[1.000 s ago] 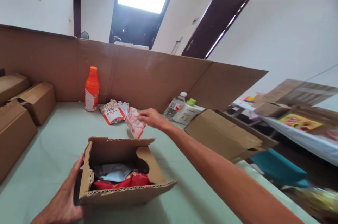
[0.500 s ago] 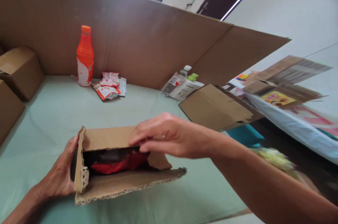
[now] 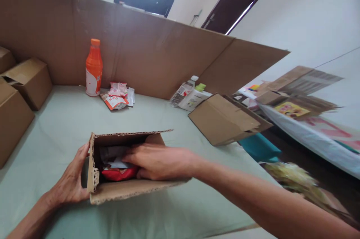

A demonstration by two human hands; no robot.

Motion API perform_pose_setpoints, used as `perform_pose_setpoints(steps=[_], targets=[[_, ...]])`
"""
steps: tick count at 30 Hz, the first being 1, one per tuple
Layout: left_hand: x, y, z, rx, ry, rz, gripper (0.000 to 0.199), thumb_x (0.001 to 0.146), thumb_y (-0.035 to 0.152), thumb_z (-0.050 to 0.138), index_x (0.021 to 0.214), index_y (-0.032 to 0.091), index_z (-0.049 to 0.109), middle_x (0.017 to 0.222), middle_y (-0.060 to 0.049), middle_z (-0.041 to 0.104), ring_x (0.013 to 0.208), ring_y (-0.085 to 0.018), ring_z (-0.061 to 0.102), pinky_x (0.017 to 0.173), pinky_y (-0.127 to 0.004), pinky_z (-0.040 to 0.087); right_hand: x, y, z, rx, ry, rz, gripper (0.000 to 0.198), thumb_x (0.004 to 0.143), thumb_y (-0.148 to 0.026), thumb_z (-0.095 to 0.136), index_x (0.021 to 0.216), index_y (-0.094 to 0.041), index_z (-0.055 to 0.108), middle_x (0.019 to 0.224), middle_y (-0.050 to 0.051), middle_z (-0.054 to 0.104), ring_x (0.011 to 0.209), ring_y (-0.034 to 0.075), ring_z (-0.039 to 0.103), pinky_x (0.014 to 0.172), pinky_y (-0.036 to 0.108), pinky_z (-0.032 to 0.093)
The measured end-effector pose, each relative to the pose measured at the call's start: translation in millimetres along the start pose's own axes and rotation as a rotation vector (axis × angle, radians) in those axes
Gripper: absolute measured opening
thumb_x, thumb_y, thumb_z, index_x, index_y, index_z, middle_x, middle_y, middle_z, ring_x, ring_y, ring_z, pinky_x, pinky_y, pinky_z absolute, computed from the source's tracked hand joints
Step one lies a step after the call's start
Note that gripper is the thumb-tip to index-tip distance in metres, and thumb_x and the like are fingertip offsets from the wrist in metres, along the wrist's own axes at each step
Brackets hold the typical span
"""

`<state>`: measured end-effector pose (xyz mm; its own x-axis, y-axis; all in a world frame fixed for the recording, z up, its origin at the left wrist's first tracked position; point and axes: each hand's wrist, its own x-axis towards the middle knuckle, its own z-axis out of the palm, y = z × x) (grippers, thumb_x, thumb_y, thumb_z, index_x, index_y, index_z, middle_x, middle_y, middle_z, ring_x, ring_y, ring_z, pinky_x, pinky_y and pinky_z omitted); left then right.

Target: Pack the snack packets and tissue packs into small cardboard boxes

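A small cardboard box (image 3: 135,190) lies in front of me, its open side facing me and its upper flap raised. My left hand (image 3: 71,179) grips the box at its left end, thumb low and fingers behind the side. My right hand (image 3: 161,162) reaches in through the opening, with its fingers closed on the edge of a whitish packet (image 3: 112,156). Below that, a red packet (image 3: 119,173) lies inside, close to the right thumb. Some right fingertips are hidden, and the box's deeper contents are dark.
Against a tall cardboard wall (image 3: 146,51) stand an orange bottle (image 3: 94,68), a pile of snack packets (image 3: 116,96), a clear bottle (image 3: 184,90) and a green-capped white pouch (image 3: 195,98). Another box (image 3: 223,117) sits right; several boxes (image 3: 29,81) stand left.
The upper flap has swung up, widening the box opening. My right hand has moved from that flap down into the box, onto the whitish packet. The left hand keeps its hold.
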<state>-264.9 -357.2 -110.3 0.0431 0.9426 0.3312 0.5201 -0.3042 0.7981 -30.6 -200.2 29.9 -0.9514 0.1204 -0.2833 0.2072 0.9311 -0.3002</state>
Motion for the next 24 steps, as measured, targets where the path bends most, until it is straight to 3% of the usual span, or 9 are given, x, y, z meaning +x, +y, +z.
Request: perform_pose_setpoints(steps=[4, 7, 10, 12, 14, 16, 18, 24], targets=[[0, -5, 3, 0.039, 0.038, 0.02, 0.11, 0.081, 0.048, 0.079, 0.165, 0.036, 0.008, 0.164, -0.014, 0.031, 0.145, -0.047, 0.04, 0.122, -0.064, 0.035, 19, -1, 12, -0.18, -0.048, 0.041, 0.023, 0.086, -0.001, 0.059, 0.093, -0.013, 0.077, 0.086, 0.01, 0.078, 0.073, 0.02, 0.069, 0.064, 0.028, 0.047], [1, -8, 3, 0.016, 0.045, 0.019, 0.112, 0.078, 0.049, 0.079, 0.164, 0.038, 0.008, 0.164, -0.012, 0.032, 0.147, -0.047, 0.039, 0.122, -0.062, 0.035, 6, -3, 1, -0.143, 0.092, 0.012, 0.022, 0.081, 0.0, 0.058, 0.074, -0.014, 0.072, 0.075, 0.007, 0.075, 0.065, 0.017, 0.065, 0.059, 0.027, 0.045], [1, -10, 4, 0.025, 0.068, 0.009, 0.106, 0.082, 0.044, 0.072, 0.165, 0.035, 0.006, 0.163, -0.013, 0.035, 0.144, -0.045, 0.043, 0.12, -0.061, 0.039, -30, 2, -22, 0.147, 0.482, -0.013, 0.028, 0.092, -0.011, 0.051, 0.072, -0.018, 0.07, 0.075, 0.004, 0.073, 0.065, 0.016, 0.064, 0.059, 0.026, 0.049], [0, -11, 5, 0.053, 0.079, 0.011, 0.102, 0.084, 0.04, 0.068, 0.165, 0.035, 0.005, 0.164, -0.013, 0.035, 0.143, -0.044, 0.046, 0.119, -0.061, 0.04, -53, 14, -40, 0.405, 0.83, 0.084, 0.022, 0.095, -0.028, 0.059, 0.08, -0.022, 0.074, 0.078, 0.003, 0.074, 0.067, 0.018, 0.067, 0.059, 0.029, 0.054], [-1, -11, 6, 0.075, 0.081, 0.021, 0.104, 0.082, 0.042, 0.07, 0.164, 0.037, 0.007, 0.165, -0.012, 0.034, 0.141, -0.044, 0.047, 0.118, -0.062, 0.04, -66, 34, -56, 0.642, 1.169, 0.192, 0.017, 0.085, -0.042, 0.076, 0.09, -0.025, 0.076, 0.083, 0.002, 0.075, 0.072, 0.021, 0.07, 0.062, 0.034, 0.06], [0, -10, 6, 0.085, 0.088, 0.012, 0.105, 0.08, 0.044, 0.074, 0.164, 0.04, 0.01, 0.164, -0.01, 0.036, 0.139, -0.045, 0.049, 0.117, -0.064, 0.041, -63, 60, -66, 0.812, 1.375, 0.219, 0.028, 0.074, -0.045, 0.085, 0.094, -0.027, 0.075, 0.088, 0.001, 0.077, 0.08, 0.024, 0.072, 0.07, 0.04, 0.063], [0, -8, 7, 0.084, 0.105, 0.014, 0.102, 0.08, 0.046, 0.075, 0.162, 0.043, 0.014, 0.162, -0.01, 0.039, 0.138, -0.045, 0.051, 0.116, -0.065, 0.043, -47, 86, -68, 0.899, 1.396, 0.21, 0.032, 0.069, -0.045, 0.086, 0.092, -0.027, 0.073, 0.084, 0.0, 0.077, 0.082, 0.025, 0.074, 0.073, 0.042, 0.064], [-4, -15, 9, 0.049, 0.061, -0.05, 0.106, 0.079, 0.055, 0.073, 0.163, 0.042, 0.01, 0.165, -0.013, 0.034, 0.146, -0.049, 0.042, 0.114, -0.065, 0.045, 37, 141, -57, 0.989, 1.081, 0.275, 0.03, 0.081, -0.05, 0.077, 0.075, -0.023, 0.065, 0.061, -0.001, 0.07, 0.064, 0.021, 0.072, 0.068, 0.039, 0.063]])
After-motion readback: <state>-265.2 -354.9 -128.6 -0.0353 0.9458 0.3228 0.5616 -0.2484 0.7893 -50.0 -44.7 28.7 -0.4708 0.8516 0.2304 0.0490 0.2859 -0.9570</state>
